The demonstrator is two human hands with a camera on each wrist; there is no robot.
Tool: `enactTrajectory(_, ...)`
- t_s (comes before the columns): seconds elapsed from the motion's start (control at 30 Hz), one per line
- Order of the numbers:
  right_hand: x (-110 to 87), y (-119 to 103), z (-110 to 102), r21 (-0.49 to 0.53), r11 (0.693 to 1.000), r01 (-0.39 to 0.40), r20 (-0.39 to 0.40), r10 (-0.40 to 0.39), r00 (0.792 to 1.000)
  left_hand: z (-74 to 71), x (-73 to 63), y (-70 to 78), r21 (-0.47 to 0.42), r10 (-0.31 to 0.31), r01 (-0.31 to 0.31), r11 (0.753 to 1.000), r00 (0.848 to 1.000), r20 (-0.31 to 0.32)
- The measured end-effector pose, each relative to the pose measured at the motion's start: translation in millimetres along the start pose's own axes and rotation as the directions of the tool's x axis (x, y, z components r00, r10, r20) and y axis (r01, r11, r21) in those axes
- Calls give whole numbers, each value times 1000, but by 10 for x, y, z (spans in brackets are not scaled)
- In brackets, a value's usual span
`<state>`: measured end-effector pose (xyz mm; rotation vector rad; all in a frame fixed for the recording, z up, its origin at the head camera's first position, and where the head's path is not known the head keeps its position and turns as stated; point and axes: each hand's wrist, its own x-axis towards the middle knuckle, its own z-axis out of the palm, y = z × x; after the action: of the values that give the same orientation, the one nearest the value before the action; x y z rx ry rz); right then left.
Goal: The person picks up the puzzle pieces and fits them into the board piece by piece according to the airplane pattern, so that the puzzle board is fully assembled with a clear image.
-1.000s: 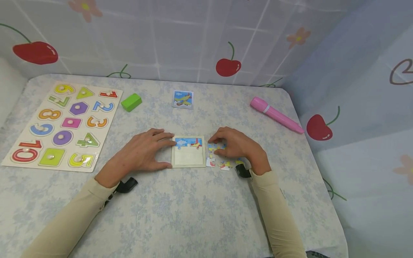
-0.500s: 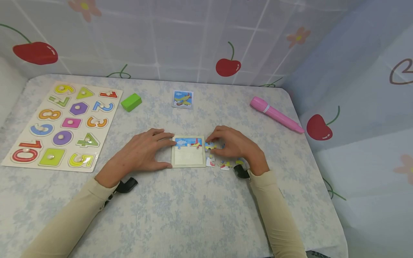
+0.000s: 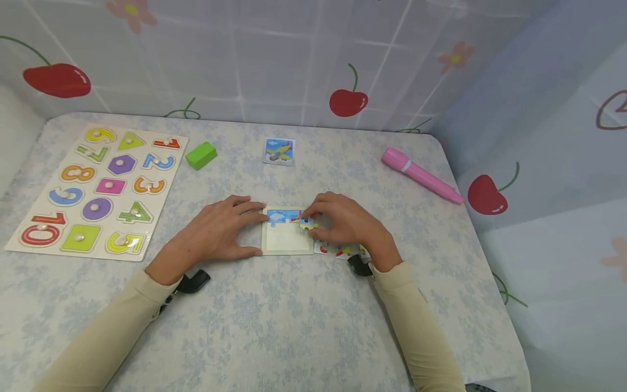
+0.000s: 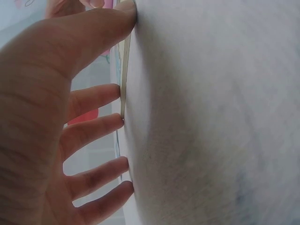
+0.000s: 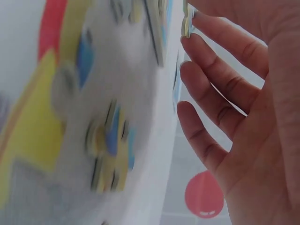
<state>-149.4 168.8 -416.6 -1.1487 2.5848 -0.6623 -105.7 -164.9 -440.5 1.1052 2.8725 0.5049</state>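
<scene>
In the head view, a small square puzzle tray [image 3: 281, 245] lies mid-table, with a strip of joined sky-and-plane pieces [image 3: 280, 216] along its top. My left hand [image 3: 215, 228] rests at the tray's left side, fingers spread; in the left wrist view its thumb and fingertips touch the tray edge. My right hand [image 3: 345, 220] pinches a blue-and-yellow jigsaw piece [image 3: 306, 224] between thumb and fingers over the tray's upper right. The piece shows edge-on in the right wrist view. Several loose jigsaw pieces [image 3: 345, 251] lie beneath the right hand, partly hidden by it.
A number-and-shape peg board [image 3: 103, 190] lies at the left, a green block [image 3: 201, 155] beside it. Behind the tray is a small airplane picture card [image 3: 279, 151]. A pink pen-shaped thing [image 3: 422, 175] lies at the right. Patterned curtains [image 3: 274, 65] hang along the back.
My right hand has picked up a jigsaw piece from beside the tray and carried it left over the tray's upper right. My left hand has stayed at the left edge.
</scene>
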Motion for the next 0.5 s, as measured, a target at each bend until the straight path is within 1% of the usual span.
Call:
enactTrajectory(0.17, 75, -94, 39, -28, 997, 70, -16, -71, 997, 0, -11, 2, -7, 1, -1, 1000, 1000, -4)
enactTrajectory(0.27, 135, -140, 72, -62, 993, 102, -3, -102, 995, 1, -14, 2, -9, 5, -5, 1000, 1000, -4)
enactTrajectory(0.4, 218, -182, 95, -113, 987, 116, 15, -115, 993, -9, -4, -4, -3, 9, -9, 1000, 1000, -6)
enactTrajectory(0.5, 259, -202, 107, -130, 985, 111, 20, -109, 994, 0, -2, -6, -5, 8, -8, 1000, 1000, -7)
